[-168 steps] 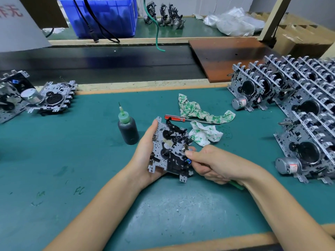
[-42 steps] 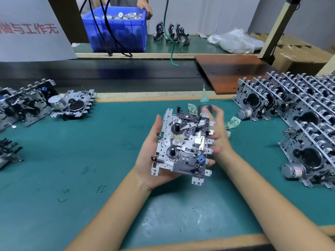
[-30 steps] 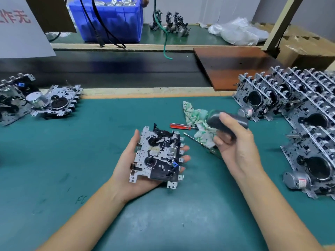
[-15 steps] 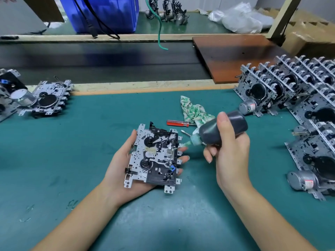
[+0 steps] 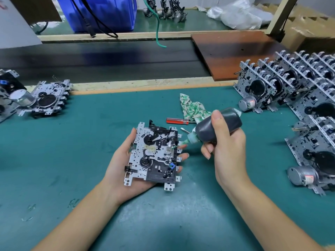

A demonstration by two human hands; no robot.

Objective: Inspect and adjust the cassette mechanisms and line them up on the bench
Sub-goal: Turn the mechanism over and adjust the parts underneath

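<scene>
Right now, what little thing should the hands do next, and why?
Probably a gentle squeeze of the dark bottle. The right hand grips it tipped sideways, and its thin green nozzle already reaches the right edge of the cassette mechanism, which lies flat on the left hand. A drop there looks like the next step.

Faint handwritten "FL" marks the green bench; red-and-white motor labels are too small to read.
</scene>
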